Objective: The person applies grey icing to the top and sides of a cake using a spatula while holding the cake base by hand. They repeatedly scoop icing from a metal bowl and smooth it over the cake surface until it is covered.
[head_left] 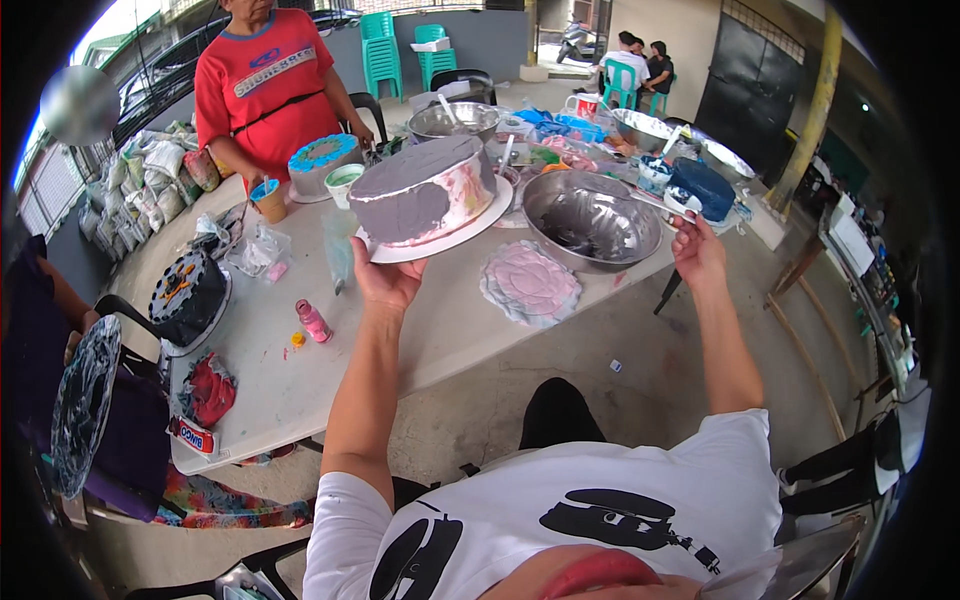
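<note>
My left hand (392,283) supports a round white cake board (450,232) from below at its near edge, raised over the table. On the board stands a round cake (410,195) with grey icing on its top and left side. The cake's right side shows white, pink and yellowish patches. My right hand (698,252) grips a slim, pale spatula (655,203) that points left over the rim of a large steel mixing bowl (600,250). Dark grey icing is smeared inside the bowl. A stained pink and white cloth (530,283) lies between my hands.
A black cake (188,298) and a pink bottle (313,321) are on the table (420,345) at left. A person in red (270,90) stands beyond, beside a blue-topped cake (325,165). A dark blue cake (700,188) sits at right. Another person (60,300) is at far left.
</note>
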### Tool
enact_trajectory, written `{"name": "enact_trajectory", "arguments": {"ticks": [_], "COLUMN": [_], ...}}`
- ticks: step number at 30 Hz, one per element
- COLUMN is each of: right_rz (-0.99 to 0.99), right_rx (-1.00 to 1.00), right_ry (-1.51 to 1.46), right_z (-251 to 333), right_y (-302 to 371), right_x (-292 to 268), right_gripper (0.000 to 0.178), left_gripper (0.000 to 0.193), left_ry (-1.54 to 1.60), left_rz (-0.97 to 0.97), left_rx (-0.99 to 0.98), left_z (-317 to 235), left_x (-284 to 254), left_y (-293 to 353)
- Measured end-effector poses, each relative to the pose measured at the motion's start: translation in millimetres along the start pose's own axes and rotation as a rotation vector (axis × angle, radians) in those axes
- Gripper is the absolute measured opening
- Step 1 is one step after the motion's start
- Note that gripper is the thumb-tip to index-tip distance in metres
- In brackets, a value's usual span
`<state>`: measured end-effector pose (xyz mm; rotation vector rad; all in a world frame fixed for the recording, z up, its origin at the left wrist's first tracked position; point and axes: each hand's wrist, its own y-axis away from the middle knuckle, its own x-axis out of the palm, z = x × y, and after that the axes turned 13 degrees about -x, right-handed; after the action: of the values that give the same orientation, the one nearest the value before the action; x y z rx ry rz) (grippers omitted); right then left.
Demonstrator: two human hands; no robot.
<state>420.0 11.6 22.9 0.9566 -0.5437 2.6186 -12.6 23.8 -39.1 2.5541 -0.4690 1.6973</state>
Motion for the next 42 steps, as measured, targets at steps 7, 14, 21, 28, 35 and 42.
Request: {"name": "enact_trajectory", "arguments": {"ticks": [7, 14, 21, 28, 35, 42], "right_rz": [0.133, 0.443, 0.593, 0.711, 0.754, 0.812], "right_rx": [-0.004, -0.214, -0.448, -0.453, -0.465, -0.564], "right_ry": [0.005, 0.065, 0.336, 0.444, 0.515, 0.564], "right_z": [6.9, 9.2, 8.9, 9.9, -1.6, -10.3], "right_y": [8.8, 36.1, 58.8, 57.3, 53.9, 54.6], "right_x": [45.2, 121.3, 183.4, 206.4, 214.5, 221.1], "right_gripper": [0.019, 0.022, 0.021, 0.019, 0.017, 0.018], "left_gripper": [0.066, 0.067, 0.066, 0.067, 0.067, 0.067], "left_ry": [-0.023, 0.006, 0.009, 0.003, 0.043, 0.010], "left_rz": [0.021, 0.022, 0.048, 0.057, 0.066, 0.101], "left_rx": [0.003, 0.040, 0.082, 0.080, 0.066, 0.072], "left_z": [2.4, 3.2, -0.7, -0.2, -1.6, -2.7], "left_x": [2.1, 2.8, 0.7, 4.8, 3.8, 1.5], "left_y": [0.5, -0.9, -2.7, 0.5, -1.0, -0.7]}}
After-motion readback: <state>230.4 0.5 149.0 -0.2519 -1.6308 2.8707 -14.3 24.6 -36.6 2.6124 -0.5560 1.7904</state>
